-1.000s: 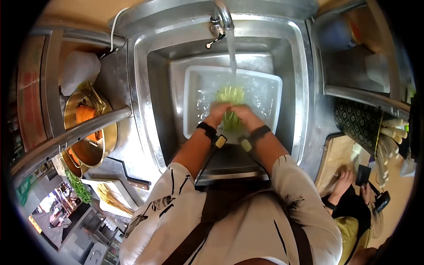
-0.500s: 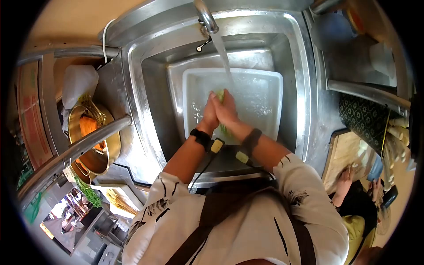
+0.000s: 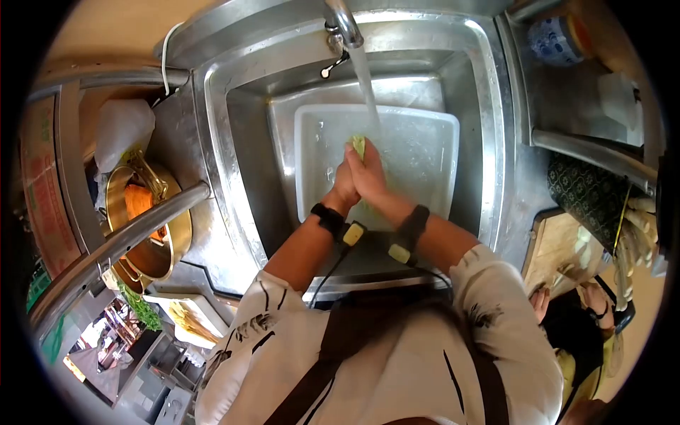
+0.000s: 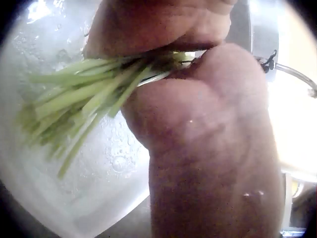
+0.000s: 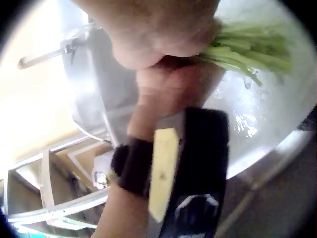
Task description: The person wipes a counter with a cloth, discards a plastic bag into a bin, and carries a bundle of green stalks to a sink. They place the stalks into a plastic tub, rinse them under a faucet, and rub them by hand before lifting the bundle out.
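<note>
Both hands meet over a white basin (image 3: 425,170) of water, pressed round a bundle of green stalks. The left hand (image 3: 343,185) lies on the left side of the bundle and the right hand (image 3: 370,173) covers it from the right. A pale green tip (image 3: 359,145) of the bundle shows between them. In the left wrist view the cut stalks (image 4: 84,99) fan out below the left hand (image 4: 198,104). The right wrist view shows the stalks (image 5: 252,47) beside the right hand (image 5: 163,29). Most fingers are hidden.
Water runs from the faucet (image 3: 345,28) into the basin, inside a steel sink (image 3: 248,156). A brass pot (image 3: 180,234) stands left behind a rail (image 3: 156,209). At the right are a cutting board (image 3: 549,241) and another person's hands (image 3: 540,303).
The hands have come together from side by side, closing round the bundle. Its green top, spread widely one second ago, is now mostly covered. The other person's hands have shifted.
</note>
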Available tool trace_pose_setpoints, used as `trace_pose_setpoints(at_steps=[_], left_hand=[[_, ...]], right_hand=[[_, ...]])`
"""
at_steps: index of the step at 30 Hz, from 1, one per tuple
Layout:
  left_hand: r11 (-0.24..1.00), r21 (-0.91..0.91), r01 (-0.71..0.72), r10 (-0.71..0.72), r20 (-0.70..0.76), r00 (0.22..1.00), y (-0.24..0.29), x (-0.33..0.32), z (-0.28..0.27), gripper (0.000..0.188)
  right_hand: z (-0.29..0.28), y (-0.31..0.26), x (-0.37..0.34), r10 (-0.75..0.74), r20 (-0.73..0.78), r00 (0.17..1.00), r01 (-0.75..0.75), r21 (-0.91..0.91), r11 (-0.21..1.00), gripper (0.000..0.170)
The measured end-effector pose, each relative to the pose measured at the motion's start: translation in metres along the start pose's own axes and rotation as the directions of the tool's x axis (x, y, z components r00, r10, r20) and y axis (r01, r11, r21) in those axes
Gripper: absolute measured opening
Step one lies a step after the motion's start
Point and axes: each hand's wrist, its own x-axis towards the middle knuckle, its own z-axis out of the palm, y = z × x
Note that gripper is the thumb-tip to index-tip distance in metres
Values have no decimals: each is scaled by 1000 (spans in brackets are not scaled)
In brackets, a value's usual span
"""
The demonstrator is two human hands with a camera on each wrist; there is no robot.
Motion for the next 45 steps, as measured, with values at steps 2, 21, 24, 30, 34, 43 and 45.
trace_pose_setpoints(at_steps=[2,21,24,30,34,43,45], left_hand=[[727,-668,159,-160,60,985,6,1,4,56],[860,-314,403,-411,43,911,-56,31,-19,35],[813,-579,68,-89,-7,996,-43,10,-18,29],[905,-402,142,-129,60,990,-6,-26,-38,31],[937,-322,140,-116,93,989,-25,-22,-48,31],[876,-405,261,-215,156,964,-40,14,-31,36],[589,-689,423,-277,321,906,-34,16,-21,37]], right_hand=[[-12,1,8,23,57,998,-26,53,998,46],[-36,38,41,665,411,623,-633,-235,738,40],[-41,32,31,488,526,696,-653,181,736,33],[-85,-1,21,459,632,624,-743,300,598,31],[-100,18,28,500,573,650,-687,160,709,36],[-62,15,29,446,385,808,-425,-141,894,52],[-48,27,31,572,667,477,-824,112,556,44]])
